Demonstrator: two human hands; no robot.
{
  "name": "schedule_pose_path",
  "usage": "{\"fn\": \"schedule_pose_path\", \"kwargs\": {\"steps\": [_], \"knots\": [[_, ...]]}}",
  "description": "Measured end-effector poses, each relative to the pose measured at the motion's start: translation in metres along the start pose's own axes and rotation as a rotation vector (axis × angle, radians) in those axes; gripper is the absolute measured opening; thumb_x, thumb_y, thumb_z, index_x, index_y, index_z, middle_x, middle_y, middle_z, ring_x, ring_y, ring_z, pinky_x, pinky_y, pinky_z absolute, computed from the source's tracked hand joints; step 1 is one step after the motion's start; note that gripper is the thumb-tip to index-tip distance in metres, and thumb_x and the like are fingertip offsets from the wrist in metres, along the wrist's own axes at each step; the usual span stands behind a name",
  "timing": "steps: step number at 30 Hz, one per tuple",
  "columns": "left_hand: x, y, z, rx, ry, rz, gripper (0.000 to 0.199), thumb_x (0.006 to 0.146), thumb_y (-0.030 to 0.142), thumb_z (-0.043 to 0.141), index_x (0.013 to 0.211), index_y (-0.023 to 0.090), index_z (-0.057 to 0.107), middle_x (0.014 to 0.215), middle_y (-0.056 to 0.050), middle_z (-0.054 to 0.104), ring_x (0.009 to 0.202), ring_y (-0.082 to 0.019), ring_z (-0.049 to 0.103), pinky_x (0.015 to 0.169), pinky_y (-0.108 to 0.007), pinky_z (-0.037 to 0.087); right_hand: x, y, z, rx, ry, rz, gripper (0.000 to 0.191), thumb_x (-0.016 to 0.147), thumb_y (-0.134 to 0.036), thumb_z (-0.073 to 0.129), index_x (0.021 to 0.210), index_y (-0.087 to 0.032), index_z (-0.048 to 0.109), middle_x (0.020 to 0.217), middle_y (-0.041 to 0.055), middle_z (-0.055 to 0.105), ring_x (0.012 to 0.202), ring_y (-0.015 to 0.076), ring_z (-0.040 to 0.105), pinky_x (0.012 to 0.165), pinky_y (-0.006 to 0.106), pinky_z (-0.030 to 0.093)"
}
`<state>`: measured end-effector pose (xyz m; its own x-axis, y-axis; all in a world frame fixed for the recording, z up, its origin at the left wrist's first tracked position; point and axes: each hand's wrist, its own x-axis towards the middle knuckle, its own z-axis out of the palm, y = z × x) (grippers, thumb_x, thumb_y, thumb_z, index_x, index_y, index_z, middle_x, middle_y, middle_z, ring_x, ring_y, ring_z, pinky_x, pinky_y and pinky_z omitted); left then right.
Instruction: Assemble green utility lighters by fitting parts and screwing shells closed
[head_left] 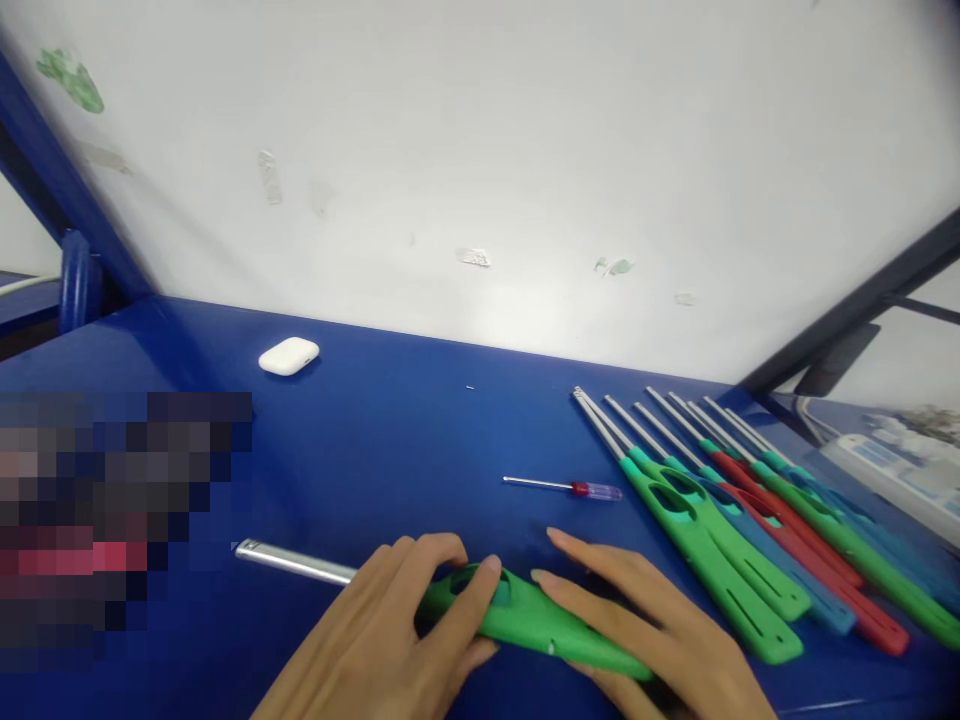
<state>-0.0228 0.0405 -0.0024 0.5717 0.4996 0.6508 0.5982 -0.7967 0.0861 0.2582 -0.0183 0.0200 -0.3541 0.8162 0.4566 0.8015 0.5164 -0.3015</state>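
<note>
1. Place type: a workshop, apparently a bench for light handwork.
2. Work surface: a plain blue tabletop (390, 430) extends around the small screwdriver (562, 487).
3. Tooling: the screwdriver lies loose on this surface.
4. Batch stock: a row of like-shaped, long-necked lighters (720, 540) in green, red and blue lies right of the screwdriver.
5. Enclosure: beyond the screwdriver stands a white panel (450, 130) bearing tape scraps (474, 257); blue metal framing (75, 285) stands far left of it.

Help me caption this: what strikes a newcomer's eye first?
Probably the green plastic lighter with a silver metal tube, in left hand and right hand at bottom centre. Then similar green, red and blue lighters, side by side at right. A rounded white case sits back left.
</note>
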Motion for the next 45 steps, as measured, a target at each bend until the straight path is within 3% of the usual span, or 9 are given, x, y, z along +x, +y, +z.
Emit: {"fn": "schedule_pose_path", "kwargs": {"steps": [5,11,16,22,27,33,38,41,45], "knots": [[-0.004,-0.003,0.002,-0.017,-0.034,0.023,0.04,0.116,0.024,0.034,0.133,0.025,0.071,0.117,-0.008,0.078,0.101,-0.021,0.081,0.077,-0.031,0.069,-0.002,0.005,-0.017,-0.076,-0.139,-0.034,0.054,0.102,-0.05,0.072,0.155,-0.044,0.062,0.153,0.001,0.07,0.134,0.0304,0.072,0.103,0.037,0.067],[0.0,-0.004,0.004,0.046,-0.06,0.035,0.04,0.116,0.022,0.036,0.141,0.026,0.068,0.123,-0.01,0.077,0.107,-0.023,0.078,0.085,-0.035,0.068,0.016,0.024,-0.028,-0.264,-0.043,0.079,0.038,0.111,-0.034,0.056,0.146,-0.04,0.067,0.151,0.0039,0.069,0.134,0.0308,0.07,0.11,0.053,0.062],[0.013,0.012,0.015,0.052,-0.129,0.168,0.04,0.119,0.037,0.036,0.146,0.031,0.064,0.145,-0.005,0.072,0.127,-0.027,0.072,0.094,-0.043,0.066,0.081,0.043,-0.029,-0.286,-0.248,0.002,0.032,0.115,-0.034,0.052,0.141,-0.027,0.068,0.137,0.0102,0.075,0.127,0.0305,0.07,0.109,0.054,0.058],[0.02,0.03,0.03,-0.091,-0.081,0.102,0.025,0.112,0.027,0.051,0.129,0.025,0.07,0.114,-0.002,0.079,0.105,-0.025,0.075,0.092,-0.042,0.062,0.179,0.06,0.005,-0.349,-0.435,0.003,0.023,0.112,-0.03,0.058,0.127,-0.02,0.073,0.113,0.0106,0.079,0.103,0.027,0.075,0.094,0.046,0.061],[0.019,0.029,0.03,-0.151,-0.035,0.068,0.024,0.112,0.024,0.049,0.124,0.026,0.07,0.11,-0.001,0.077,0.103,-0.025,0.073,0.09,-0.04,0.058,0.226,0.081,0.042,-0.306,-0.487,0.066,0.033,0.107,-0.04,0.07,0.133,-0.019,0.068,0.128,0.0089,0.073,0.106,0.0232,0.074,0.092,0.045,0.064],[0.018,0.028,0.026,-0.117,-0.139,0.094,0.034,0.112,0.014,0.043,0.137,0.019,0.065,0.121,-0.005,0.077,0.112,-0.027,0.072,0.094,-0.047,0.059,0.235,0.097,0.058,-0.14,-0.494,0.073,0.034,0.106,-0.039,0.071,0.134,-0.019,0.068,0.133,0.0099,0.071,0.112,0.0252,0.074,0.095,0.047,0.064],[0.019,0.028,0.022,-0.067,-0.1,0.123,0.043,0.117,0.018,0.028,0.137,0.018,0.067,0.119,-0.006,0.079,0.11,-0.026,0.074,0.095,-0.046,0.06,0.228,0.099,0.058,-0.017,-0.429,0.081,0.034,0.106,-0.039,0.072,0.132,-0.018,0.069,0.131,0.0095,0.072,0.11,0.025,0.074,0.094,0.047,0.064],[0.022,0.027,0.019,-0.066,-0.059,0.11,0.044,0.119,0.02,0.028,0.136,0.02,0.068,0.116,-0.004,0.079,0.109,-0.024,0.075,0.095,-0.042,0.06,0.22,0.092,0.045,0.092,-0.373,0.098,0.026,0.107,-0.036,0.07,0.124,-0.016,0.07,0.115,0.0063,0.075,0.095,0.02,0.075,0.083,0.039,0.065],[0.023,0.026,0.017,-0.061,-0.051,0.125,0.045,0.118,0.019,0.028,0.134,0.02,0.069,0.113,-0.004,0.08,0.104,-0.024,0.077,0.091,-0.042,0.061,0.199,0.068,0.011,0.222,-0.25,0.129,0.015,0.109,-0.012,0.057,0.113,-0.015,0.07,0.093,0.0037,0.077,0.083,0.0145,0.074,0.077,0.029,0.062]]}}
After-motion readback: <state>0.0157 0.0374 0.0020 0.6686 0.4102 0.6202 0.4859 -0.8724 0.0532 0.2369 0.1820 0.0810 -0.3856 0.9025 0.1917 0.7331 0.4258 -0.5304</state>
